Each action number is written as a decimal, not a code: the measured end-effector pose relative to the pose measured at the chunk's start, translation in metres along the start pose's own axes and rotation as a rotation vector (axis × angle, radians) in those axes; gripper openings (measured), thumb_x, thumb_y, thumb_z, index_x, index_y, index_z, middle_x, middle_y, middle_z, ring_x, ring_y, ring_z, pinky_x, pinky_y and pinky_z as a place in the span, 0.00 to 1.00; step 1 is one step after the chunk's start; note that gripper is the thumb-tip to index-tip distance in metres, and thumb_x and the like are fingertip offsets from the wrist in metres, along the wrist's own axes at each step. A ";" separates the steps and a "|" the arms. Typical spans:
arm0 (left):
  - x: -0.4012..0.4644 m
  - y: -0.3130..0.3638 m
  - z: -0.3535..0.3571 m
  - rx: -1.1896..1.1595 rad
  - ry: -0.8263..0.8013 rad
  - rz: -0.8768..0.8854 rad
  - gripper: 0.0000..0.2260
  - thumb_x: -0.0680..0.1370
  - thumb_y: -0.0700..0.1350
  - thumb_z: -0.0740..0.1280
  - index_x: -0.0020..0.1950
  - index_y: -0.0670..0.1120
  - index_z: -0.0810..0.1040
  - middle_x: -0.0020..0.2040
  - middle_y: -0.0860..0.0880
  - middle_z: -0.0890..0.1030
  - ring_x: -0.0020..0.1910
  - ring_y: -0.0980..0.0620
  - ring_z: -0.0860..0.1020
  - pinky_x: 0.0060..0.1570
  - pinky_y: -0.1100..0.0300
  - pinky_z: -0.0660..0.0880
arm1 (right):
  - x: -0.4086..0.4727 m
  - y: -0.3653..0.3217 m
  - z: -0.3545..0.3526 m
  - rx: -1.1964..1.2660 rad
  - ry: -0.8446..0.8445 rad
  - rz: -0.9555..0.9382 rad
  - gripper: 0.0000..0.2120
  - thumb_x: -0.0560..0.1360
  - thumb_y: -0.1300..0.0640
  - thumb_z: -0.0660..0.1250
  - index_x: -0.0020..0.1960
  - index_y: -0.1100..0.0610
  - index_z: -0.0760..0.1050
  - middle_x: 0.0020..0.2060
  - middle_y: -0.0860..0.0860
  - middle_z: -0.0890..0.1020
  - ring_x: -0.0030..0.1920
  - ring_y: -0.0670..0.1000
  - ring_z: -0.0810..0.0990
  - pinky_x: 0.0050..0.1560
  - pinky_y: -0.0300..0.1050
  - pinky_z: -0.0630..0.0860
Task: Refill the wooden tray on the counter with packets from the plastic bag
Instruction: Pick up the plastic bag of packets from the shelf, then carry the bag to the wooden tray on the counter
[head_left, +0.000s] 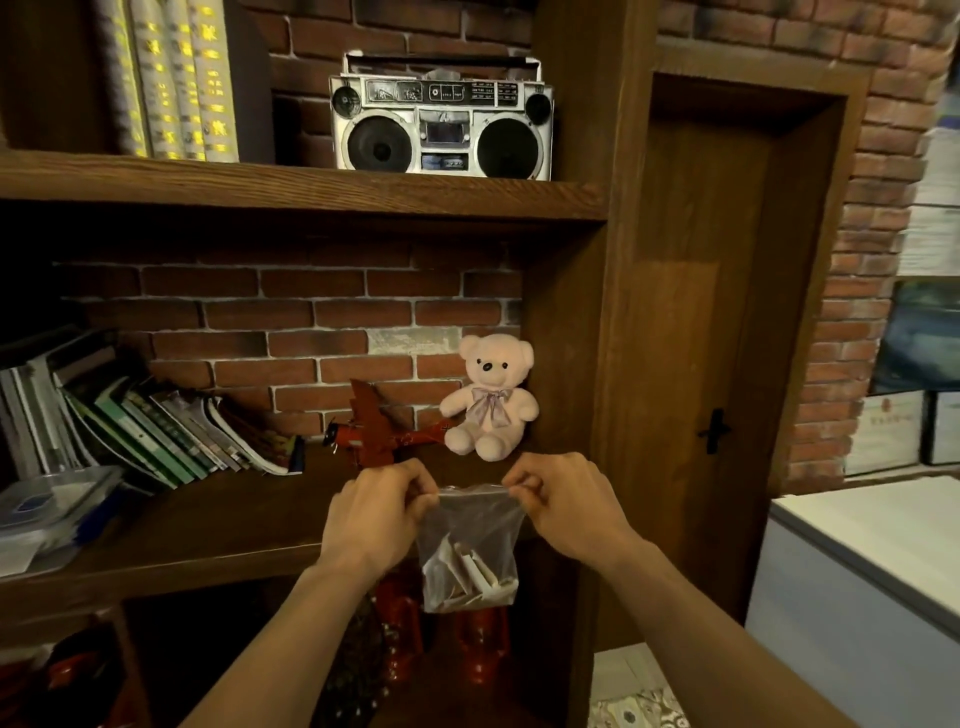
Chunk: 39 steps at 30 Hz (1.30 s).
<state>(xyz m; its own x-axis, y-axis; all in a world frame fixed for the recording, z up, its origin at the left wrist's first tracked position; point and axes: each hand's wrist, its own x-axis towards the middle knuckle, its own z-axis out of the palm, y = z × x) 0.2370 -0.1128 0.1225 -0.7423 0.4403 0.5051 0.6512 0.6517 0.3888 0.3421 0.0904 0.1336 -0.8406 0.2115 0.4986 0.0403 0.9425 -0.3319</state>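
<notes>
shelf unit (311, 187): dark wood with brick backing, fills the view behind the grip
boombox (441, 122): one shelf up, well above the grip
books (171, 436): leaning row, up and left of the grip
teddy bear (491, 397): pink, seated, just above and behind the grip — red toy plane (374, 431) beside it
plastic bag (470, 545): clear, hangs in the air straight down from the grip (in front of the lower shelves)
left hand (376, 517): pinching the bag's top left corner
right hand (566, 509): pinching the top right corner — top edge stretched between both hands
packets (467, 577): pale, heaped at the bag's bottom, below the grip
</notes>
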 end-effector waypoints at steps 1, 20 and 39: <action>-0.001 -0.002 -0.001 -0.005 -0.007 0.009 0.06 0.78 0.51 0.71 0.44 0.60 0.76 0.39 0.61 0.79 0.42 0.56 0.80 0.44 0.51 0.79 | -0.003 -0.004 -0.001 -0.009 0.004 0.009 0.05 0.77 0.55 0.69 0.50 0.45 0.80 0.41 0.41 0.84 0.42 0.44 0.82 0.46 0.52 0.83; -0.013 0.155 0.074 -0.265 -0.194 0.393 0.04 0.78 0.54 0.71 0.44 0.60 0.77 0.39 0.63 0.80 0.39 0.61 0.78 0.37 0.58 0.78 | -0.140 0.075 -0.119 -0.237 0.088 0.417 0.08 0.78 0.56 0.69 0.48 0.43 0.79 0.44 0.40 0.82 0.43 0.41 0.79 0.42 0.37 0.72; -0.225 0.578 0.134 -0.596 -0.464 0.938 0.06 0.77 0.52 0.73 0.43 0.60 0.78 0.38 0.61 0.80 0.38 0.64 0.77 0.34 0.64 0.70 | -0.511 0.145 -0.392 -0.647 0.324 0.970 0.06 0.78 0.53 0.69 0.54 0.45 0.81 0.47 0.45 0.86 0.46 0.47 0.83 0.48 0.47 0.80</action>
<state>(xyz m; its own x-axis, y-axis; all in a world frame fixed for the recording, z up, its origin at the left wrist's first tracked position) 0.7594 0.2472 0.1302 0.1531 0.8498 0.5044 0.8478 -0.3752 0.3748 0.9893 0.2201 0.1446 -0.1408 0.8698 0.4730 0.9195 0.2919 -0.2631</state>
